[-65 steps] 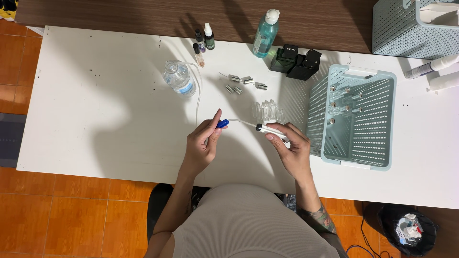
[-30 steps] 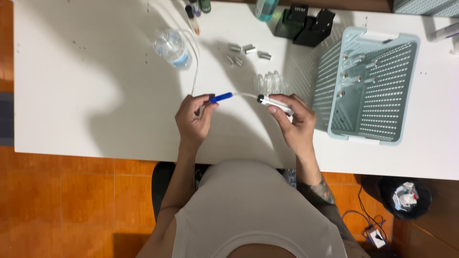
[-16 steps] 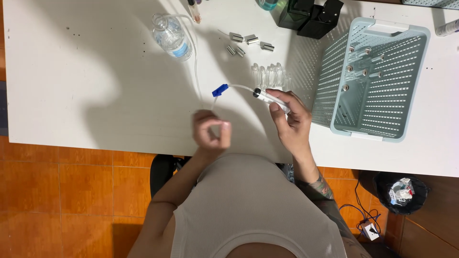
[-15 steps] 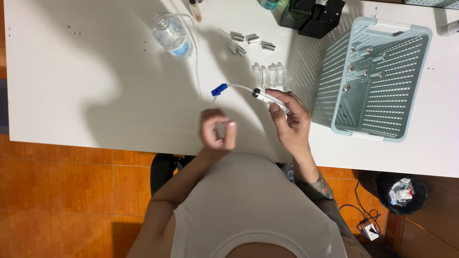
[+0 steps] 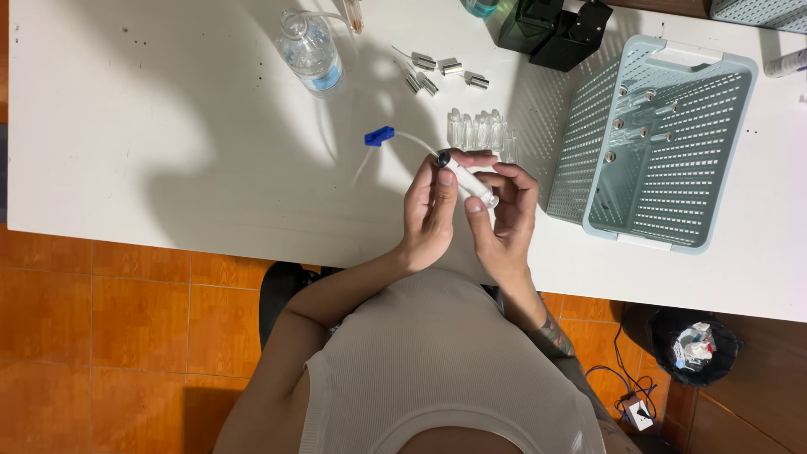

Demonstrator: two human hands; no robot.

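Both hands meet over the white table [image 5: 151, 151] near its front edge. My right hand [image 5: 504, 206] grips a small clear vial [image 5: 468, 179] that lies tilted across its fingers. My left hand [image 5: 430, 210] pinches the vial's dark-capped upper end, where a thin clear tube [image 5: 412, 139] enters. The tube ends in a blue clip [image 5: 379, 135] lying on the table to the upper left. A row of small clear vials [image 5: 479, 130] lies just beyond the hands.
A pale blue slatted basket [image 5: 656, 143] with several vials inside lies at the right. Small silver-capped pieces [image 5: 441, 71] lie behind the vials. A clear water bottle [image 5: 311, 52] and two black boxes [image 5: 555, 29] stand at the back. A bin [image 5: 693, 345] sits on the orange floor.
My left hand let go of the blue clip, drew back toward my body, then came up to the vial's capped end. The clip now lies on the table.
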